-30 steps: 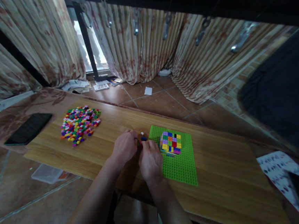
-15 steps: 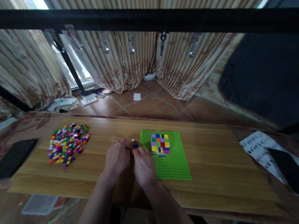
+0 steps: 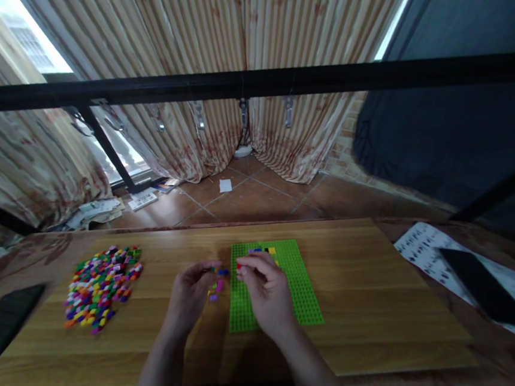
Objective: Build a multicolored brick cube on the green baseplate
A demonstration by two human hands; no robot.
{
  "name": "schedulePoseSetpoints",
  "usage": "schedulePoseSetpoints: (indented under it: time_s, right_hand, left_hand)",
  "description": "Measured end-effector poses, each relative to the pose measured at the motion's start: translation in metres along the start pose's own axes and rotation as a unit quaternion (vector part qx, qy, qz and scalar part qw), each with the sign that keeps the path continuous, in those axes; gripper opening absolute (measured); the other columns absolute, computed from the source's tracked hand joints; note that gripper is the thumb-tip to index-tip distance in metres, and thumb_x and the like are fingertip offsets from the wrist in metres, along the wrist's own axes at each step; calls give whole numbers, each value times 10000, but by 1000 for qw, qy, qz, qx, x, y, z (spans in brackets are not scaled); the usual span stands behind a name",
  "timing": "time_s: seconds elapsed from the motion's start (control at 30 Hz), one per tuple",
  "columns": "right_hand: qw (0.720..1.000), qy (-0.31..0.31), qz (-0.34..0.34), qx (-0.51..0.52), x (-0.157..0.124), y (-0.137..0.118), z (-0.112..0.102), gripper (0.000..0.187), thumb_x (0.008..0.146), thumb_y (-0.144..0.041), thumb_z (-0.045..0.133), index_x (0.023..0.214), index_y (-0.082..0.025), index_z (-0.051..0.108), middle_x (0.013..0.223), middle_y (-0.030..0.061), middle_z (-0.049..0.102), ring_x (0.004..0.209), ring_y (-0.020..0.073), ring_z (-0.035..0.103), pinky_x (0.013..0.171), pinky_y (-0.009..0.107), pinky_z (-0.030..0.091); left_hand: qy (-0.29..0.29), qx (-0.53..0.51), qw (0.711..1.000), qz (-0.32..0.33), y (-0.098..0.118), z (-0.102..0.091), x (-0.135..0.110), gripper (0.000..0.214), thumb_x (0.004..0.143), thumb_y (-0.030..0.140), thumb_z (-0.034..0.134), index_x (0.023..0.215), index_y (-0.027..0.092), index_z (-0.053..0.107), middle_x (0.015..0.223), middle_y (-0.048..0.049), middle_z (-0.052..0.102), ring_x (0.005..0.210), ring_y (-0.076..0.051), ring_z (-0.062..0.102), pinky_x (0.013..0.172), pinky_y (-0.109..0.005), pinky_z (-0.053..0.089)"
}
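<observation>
My right hand (image 3: 273, 293) pinches a small red toy brick (image 3: 239, 266) between thumb and fingertips, above the left edge of a green studded baseplate (image 3: 302, 296). Behind that hand, a block of coloured bricks (image 3: 271, 251) stands on the plate and is mostly hidden. Left of the plate, my left hand (image 3: 189, 292) has its thumb and fingers closed around what looks like a small green brick (image 3: 212, 269). Close to its fingertips lies a blue brick (image 3: 223, 272). Pink and purple loose bricks (image 3: 214, 297) lie on the wooden board just below.
A heap of mixed toy bricks (image 3: 100, 287) lies on the left of the wooden board (image 3: 374, 299). Dark flat objects rest at both sides, the right one on a printed sheet (image 3: 424, 246). A black rail (image 3: 267, 83) crosses beyond the board.
My hands have moved apart. The right one has risen over the baseplate with a red brick, now covering most of the brick block. The camera view has tilted and shifted.
</observation>
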State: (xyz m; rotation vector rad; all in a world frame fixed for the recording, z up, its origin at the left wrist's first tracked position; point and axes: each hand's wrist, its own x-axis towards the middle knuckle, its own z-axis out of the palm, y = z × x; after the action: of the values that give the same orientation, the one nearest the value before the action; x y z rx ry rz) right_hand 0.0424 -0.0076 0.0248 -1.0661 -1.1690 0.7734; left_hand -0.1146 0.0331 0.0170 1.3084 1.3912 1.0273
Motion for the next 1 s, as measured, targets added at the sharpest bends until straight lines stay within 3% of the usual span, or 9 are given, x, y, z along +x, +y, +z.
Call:
schedulePoseSetpoints:
  time_s: [0.1,0.17,0.33,0.47,0.63,0.83,1.0]
  right_hand:
    - [991,76,59,94,15,0,-24,124,777,-274,703,890,-238,740,879,8,671,724,135,642,686,291,561]
    - [983,108,86,121,21,3,-40,186,690,-279,776,870,-239,750,814,-5,695,716,137,643,692,287,550]
    - [988,80,127,47,20,14,-65,205,730,-374,740,864,-218,744,744,13,716,664,167,656,660,320,549]
    - [992,15,77,-99,13,14,-69,143,847,-337,634,894,-240,728,850,16,733,753,179,667,709,323,530]
    - [973,-16,-25,-228,13,6,-70,110,898,-254,599,876,-265,707,863,-1,714,850,190,629,772,333,486]
    - [956,-50,-95,-273,10,7,-61,113,908,-203,603,851,-255,685,894,18,680,931,212,573,830,368,474]
    - [945,-48,-119,-300,6,14,-55,110,890,-181,625,862,-249,708,1053,57,635,1042,238,535,895,413,472]
  left_hand:
    - [-14,-68,996,-49,8,11,-6,261,699,311,637,910,168,690,705,-1,671,631,-119,599,578,-212,453]
    - [-15,-88,994,-60,11,18,-7,270,697,334,662,906,166,693,688,8,651,608,-103,571,555,-197,429]
    - [-35,-97,993,-53,12,29,-7,287,686,405,718,816,150,702,693,6,623,615,-89,526,564,-192,410]
    - [-43,-94,994,-44,15,36,-10,253,685,392,731,756,151,706,663,7,605,627,-101,515,596,-209,420]
    - [-60,-92,993,-49,13,45,-10,215,669,350,730,747,151,713,646,9,597,623,-108,503,600,-223,410]
    - [-78,-81,993,-48,9,49,-8,242,675,375,704,757,147,706,611,19,571,591,-104,473,578,-224,384]
    - [-89,-83,992,-40,7,51,-7,257,681,391,686,760,147,696,582,28,548,558,-97,440,545,-219,352]
